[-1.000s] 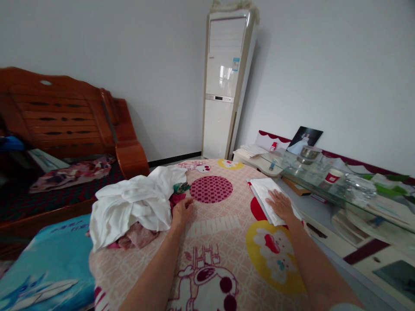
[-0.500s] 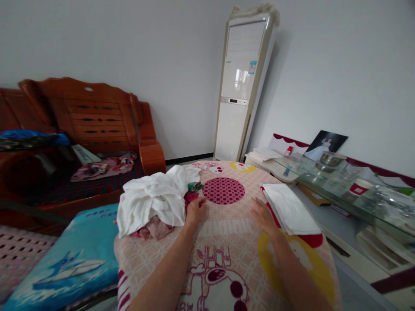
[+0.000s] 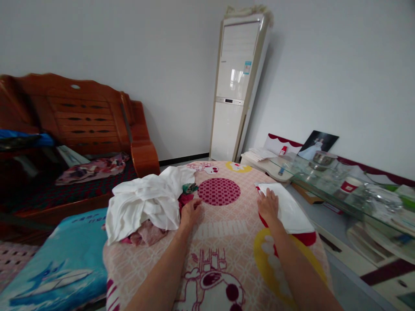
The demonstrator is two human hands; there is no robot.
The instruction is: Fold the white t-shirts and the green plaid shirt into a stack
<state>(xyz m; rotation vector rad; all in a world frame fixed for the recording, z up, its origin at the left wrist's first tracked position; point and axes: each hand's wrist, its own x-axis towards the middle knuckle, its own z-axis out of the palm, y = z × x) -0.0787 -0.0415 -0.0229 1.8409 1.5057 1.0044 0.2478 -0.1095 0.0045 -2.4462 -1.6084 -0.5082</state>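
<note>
- R hand (image 3: 268,206): palm down, fingers slightly apart, on near-left edge of folded white cloth (image 3: 293,211).
- L hand (image 3: 190,212): fingers loosely curled, by the heap; can't tell if pinching anything.
- Folded cloth: approx 2–3 o'clock on tbl; flat, smooth, plain, neat straight-ish edges, slanting toward 5.
- White cloth heap (image 3: 142,203): approx 10 o'clock; loose, rumpled, deep creases. Dusky-pink fabric (image 3: 147,233) pokes out underneath; red fabric (image 3: 185,199) + dk green fabric (image 3: 189,188) at its 3 o'clock side.
- Tbl cover (image 3: 223,211): pink/cream, cartoon prints.
</note>
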